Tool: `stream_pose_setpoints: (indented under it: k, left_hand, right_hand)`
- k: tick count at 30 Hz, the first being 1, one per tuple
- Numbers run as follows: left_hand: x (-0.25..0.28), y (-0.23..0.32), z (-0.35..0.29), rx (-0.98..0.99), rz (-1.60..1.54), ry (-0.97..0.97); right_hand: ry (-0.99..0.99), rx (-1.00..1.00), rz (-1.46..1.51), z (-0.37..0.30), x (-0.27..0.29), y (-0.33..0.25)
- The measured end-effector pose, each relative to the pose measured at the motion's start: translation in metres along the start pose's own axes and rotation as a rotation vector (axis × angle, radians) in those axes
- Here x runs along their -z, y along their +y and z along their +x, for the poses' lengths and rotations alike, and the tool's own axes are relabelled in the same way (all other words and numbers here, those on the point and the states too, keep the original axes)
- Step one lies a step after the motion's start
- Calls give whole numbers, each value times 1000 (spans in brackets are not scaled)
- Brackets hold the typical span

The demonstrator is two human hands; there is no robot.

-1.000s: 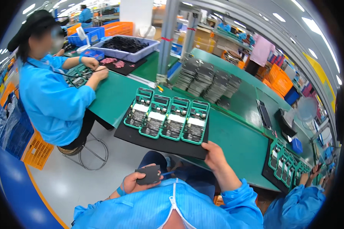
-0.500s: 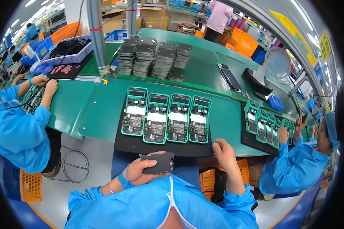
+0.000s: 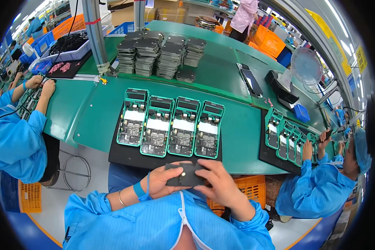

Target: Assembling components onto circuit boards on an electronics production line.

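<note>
In front of my chest, my left hand (image 3: pixel 159 182) grips a dark grey flat rectangular plate (image 3: pixel 191 178), thumb on top. The fingers of my right hand (image 3: pixel 221 183) are at the plate's right edge, with the thumb below. A small pale spot shows on the plate beside the left thumb. Beyond my hands, several green-framed handheld devices (image 3: pixel 156 125) lie in a row on a black mat (image 3: pixel 123 155), their circuit boards exposed.
Stacks of dark grey plates (image 3: pixel 168 60) stand at the back of the green bench (image 3: pixel 241 137). A dark slab with a screen (image 3: pixel 252 82) and a fan (image 3: pixel 306 66) are to the right. Co-workers in blue sit at both sides; the right one (image 3: pixel 321 179) has more green-framed devices (image 3: pixel 287 139).
My right hand has come in from the mat's right corner to the plate. The plate has shifted slightly right in my left hand. The whole view has swung a little.
</note>
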State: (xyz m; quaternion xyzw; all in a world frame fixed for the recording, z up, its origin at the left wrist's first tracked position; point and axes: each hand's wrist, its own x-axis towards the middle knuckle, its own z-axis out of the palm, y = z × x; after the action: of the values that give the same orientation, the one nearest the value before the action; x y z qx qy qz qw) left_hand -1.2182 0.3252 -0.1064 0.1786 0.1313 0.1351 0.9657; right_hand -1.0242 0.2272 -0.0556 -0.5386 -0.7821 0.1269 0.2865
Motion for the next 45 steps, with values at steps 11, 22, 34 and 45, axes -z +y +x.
stream_pose_setpoints:
  k: [11, 22, 34, 45]
  left_hand:
    - [9, 3, -9, -10, -171, -58]
    - [10, 2, -11, -40, -107, -30]
    - [12, 2, -14, -169, -79, 87]
    - [26, 4, -36, -116, -106, -25]
  right_hand:
    - [40, -69, -309, 22, 14, 67]
    - [18, -43, -416, 22, 9, 60]
    - [-32, 187, 8, 36, -9, 26]
    - [-57, 150, -206, 71, -22, 46]
